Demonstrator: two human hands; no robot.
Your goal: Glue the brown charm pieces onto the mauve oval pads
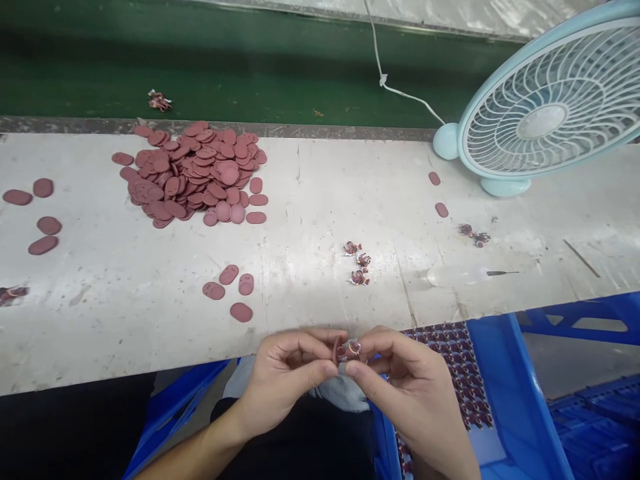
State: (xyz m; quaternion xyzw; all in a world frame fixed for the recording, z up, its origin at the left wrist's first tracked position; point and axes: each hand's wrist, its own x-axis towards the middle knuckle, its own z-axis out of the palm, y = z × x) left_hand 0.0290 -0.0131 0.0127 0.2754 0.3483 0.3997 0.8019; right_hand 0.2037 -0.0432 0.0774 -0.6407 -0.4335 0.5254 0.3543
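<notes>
Near the table's front edge, my left hand pinches a reddish-brown oval disc, seen nearly edge-on. My right hand grips a small painted figure in dark red and white, held against the disc's face. Whether the two are joined cannot be made out. Beyond the hands, several like figures lie on the white table. A few loose oval discs rest to their left, and a large heap of discs sits farther back.
A light blue fan stands at the back right, its white cord running over the green belt. A clear bottle with a thin dark tip lies at right. Below the edge is a blue crate with rows of figures.
</notes>
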